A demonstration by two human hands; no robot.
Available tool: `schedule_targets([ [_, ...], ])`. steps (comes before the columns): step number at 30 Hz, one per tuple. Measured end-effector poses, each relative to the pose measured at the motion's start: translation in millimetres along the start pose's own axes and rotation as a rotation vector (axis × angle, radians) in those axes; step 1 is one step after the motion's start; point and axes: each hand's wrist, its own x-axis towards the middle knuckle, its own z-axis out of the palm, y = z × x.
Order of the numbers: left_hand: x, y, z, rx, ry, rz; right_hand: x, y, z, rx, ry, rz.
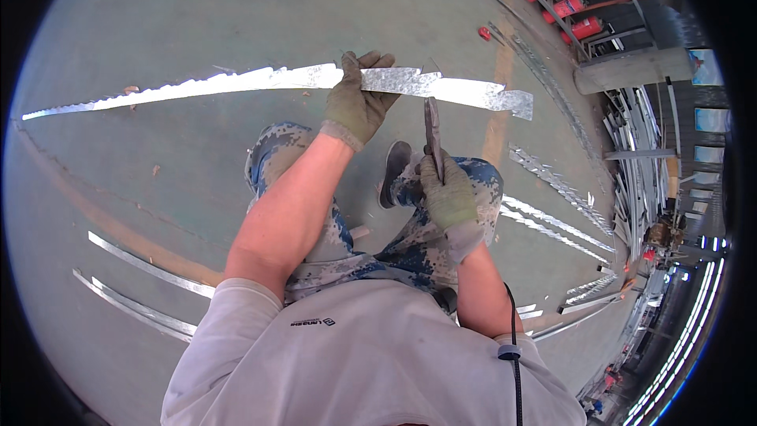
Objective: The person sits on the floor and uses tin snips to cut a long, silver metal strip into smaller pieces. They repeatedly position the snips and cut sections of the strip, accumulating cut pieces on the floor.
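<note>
Above the floor a jagged metal strip runs crosswise. The left hand grips it, probably to steady it, some fingers hidden behind. The right hand holds a dark tool upright, presumably for control; whether its tip touches the strip is unclear.

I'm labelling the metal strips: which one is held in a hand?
The long, jagged-edged silver strip gripped by the gloved left hand; no other is held: the two jagged strips beside the right knee lie on the floor.
</note>
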Motion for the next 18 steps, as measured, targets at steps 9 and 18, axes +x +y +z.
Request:
schedule_targets([
  [9, -3.4, 2.5, 9.1, -0.019, 0.032, -0.025, 6.4, 2.9, 5.1, -0.079, 0.05, -0.012],
  [18, 1.2, 0.8, 6.2, -0.028, 0.015, -0.032, 9.7, 9.7, 9.1, -0.166, 0.075, -0.045],
])
